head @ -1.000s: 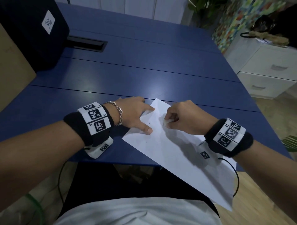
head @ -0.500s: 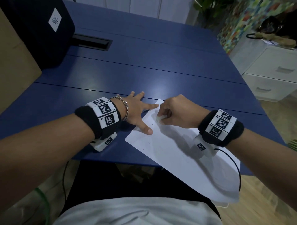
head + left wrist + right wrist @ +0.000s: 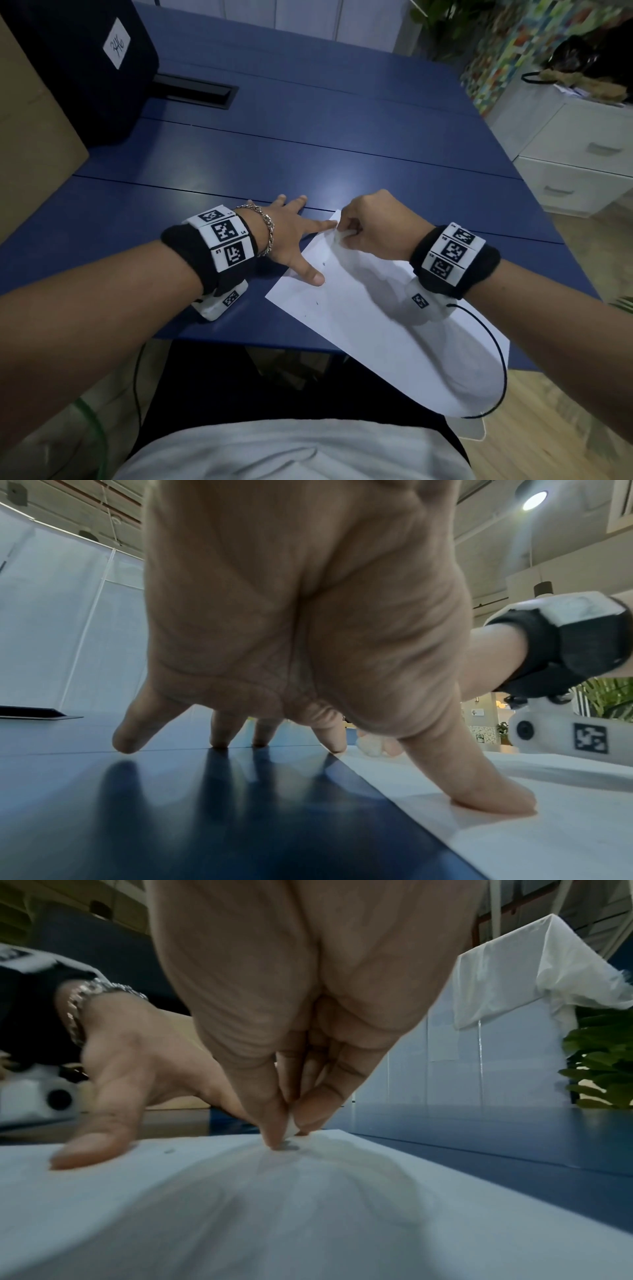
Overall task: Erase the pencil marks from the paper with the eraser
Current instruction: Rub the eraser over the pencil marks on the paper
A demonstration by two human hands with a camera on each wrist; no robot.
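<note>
One sheet of paper (image 3: 370, 322) is lying at the table's (image 3: 308, 137) near edge, one corner overhanging. The left hand (image 3: 291, 236) is pressing it with straight, spread fingers. The right hand (image 3: 373, 229) is pinching one eraser (image 3: 290, 1126) against the paper's far corner.

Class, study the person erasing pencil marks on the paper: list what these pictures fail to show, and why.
- Eraser: mostly hidden by the pinching right hand, every view.
- Pencil marks under the eraser: covered; head view shows only tiny specks.
- Paper: near corner hidden behind the right forearm, head view.
- Left hand fingertips: blurred in the right wrist view.
</note>
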